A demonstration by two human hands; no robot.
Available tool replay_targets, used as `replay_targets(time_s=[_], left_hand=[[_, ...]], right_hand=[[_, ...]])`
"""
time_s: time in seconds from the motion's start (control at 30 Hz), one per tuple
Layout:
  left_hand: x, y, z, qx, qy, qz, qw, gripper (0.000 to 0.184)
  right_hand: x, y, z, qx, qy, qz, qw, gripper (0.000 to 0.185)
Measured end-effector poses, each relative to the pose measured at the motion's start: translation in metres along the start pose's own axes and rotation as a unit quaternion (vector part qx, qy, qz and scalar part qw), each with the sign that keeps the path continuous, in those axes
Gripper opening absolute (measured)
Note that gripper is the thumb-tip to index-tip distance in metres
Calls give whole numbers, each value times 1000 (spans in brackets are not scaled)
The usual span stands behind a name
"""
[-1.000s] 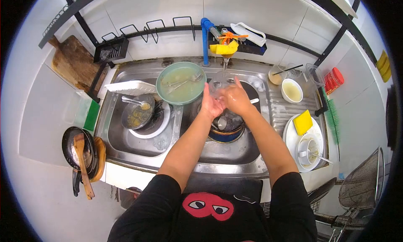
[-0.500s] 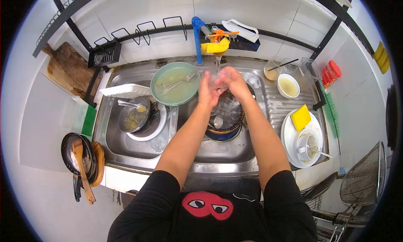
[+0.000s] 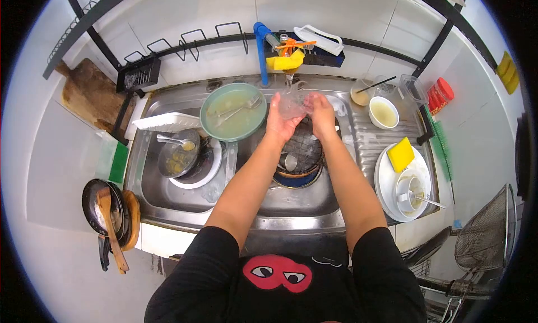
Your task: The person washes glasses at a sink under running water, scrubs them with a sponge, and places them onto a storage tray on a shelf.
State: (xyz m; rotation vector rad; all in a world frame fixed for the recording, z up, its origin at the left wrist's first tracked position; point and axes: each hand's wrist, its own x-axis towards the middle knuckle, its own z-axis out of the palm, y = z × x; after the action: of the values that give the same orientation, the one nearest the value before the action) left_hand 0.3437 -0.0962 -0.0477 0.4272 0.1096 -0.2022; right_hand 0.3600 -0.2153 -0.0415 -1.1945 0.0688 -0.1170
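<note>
Taking the green bowl (image 3: 235, 138) as the landmark, the clear cup (image 3: 291, 103) is just to its right, raised over the sink's right basin (image 3: 302, 202) and close below the tap, whose mouth is wrapped in yellow material (image 3: 287, 61). The left hand (image 3: 280, 125) cups the near left side of the cup from beneath, while the right hand (image 3: 320, 114) has its fingers bent around the other side; this two-handed hold probably steadies a slippery, wet surface under the thin stream. The green bowl, with cloudy liquid and cutlery in it, seems parked at the back of the sink because both basins are occupied. Below and right of it, a wire grate (image 3: 305, 149) and a metal ladle (image 3: 288, 162) crowd the space under the hands, leaving little room to lower the cup there. Left and below the bowl, a dark pan (image 3: 164, 163) with spoons leans in the other basin. Farther right of the bowl stand a white bowl (image 3: 384, 112) of pale liquid and, nearer the person, stacked plates (image 3: 383, 183) bearing a yellow sponge (image 3: 400, 154) and a white mug (image 3: 404, 199) (its spoon handle pokes out past the edge, easy to catch with a sleeve).
</note>
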Motion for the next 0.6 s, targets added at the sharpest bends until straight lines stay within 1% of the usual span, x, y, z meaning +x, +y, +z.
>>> replay_targets(time_s=[0.07,0.1,0.17,0.2,0.23,0.27,0.3,0.33,0.37,0.4,0.47,0.5,0.57,0.6], left_hand=[[-6,-3,1,-35,43,-8,998,54],[-9,-1,0,-3,32,-2,999,54],[-15,4,-3,62,12,5,998,54],[-20,5,-2,126,34,37,991,55],[-28,8,7,190,55,69,978,57],[-35,12,14,254,75,102,959,59],[-39,18,18,279,57,114,952,71],[-41,23,18,311,46,135,940,73],[-42,28,19,341,34,156,926,75],[-43,35,21,370,23,179,911,77],[-43,46,21,464,6,264,845,79],[-44,51,20,507,-2,304,807,80],[-47,64,19,586,21,332,739,79],[-49,69,18,624,32,344,701,78]], right_hand=[[-1,11,-2,32,-3,10,999,24],[-2,16,-4,65,18,46,997,25],[7,38,-10,164,0,104,981,26],[11,50,-15,214,-9,134,968,26],[-1,38,-6,183,-1,172,968,27],[-3,40,0,185,-6,183,965,27],[-5,41,6,188,-11,193,963,26],[-6,41,11,190,-18,204,960,26],[-7,39,15,179,-37,251,951,26],[-8,35,18,151,-54,264,951,26],[-12,25,24,91,-89,286,950,27],[-14,18,25,57,-94,277,955,26],[-22,1,25,-13,-100,256,961,28],[-22,0,20,-98,-130,165,973,33]])
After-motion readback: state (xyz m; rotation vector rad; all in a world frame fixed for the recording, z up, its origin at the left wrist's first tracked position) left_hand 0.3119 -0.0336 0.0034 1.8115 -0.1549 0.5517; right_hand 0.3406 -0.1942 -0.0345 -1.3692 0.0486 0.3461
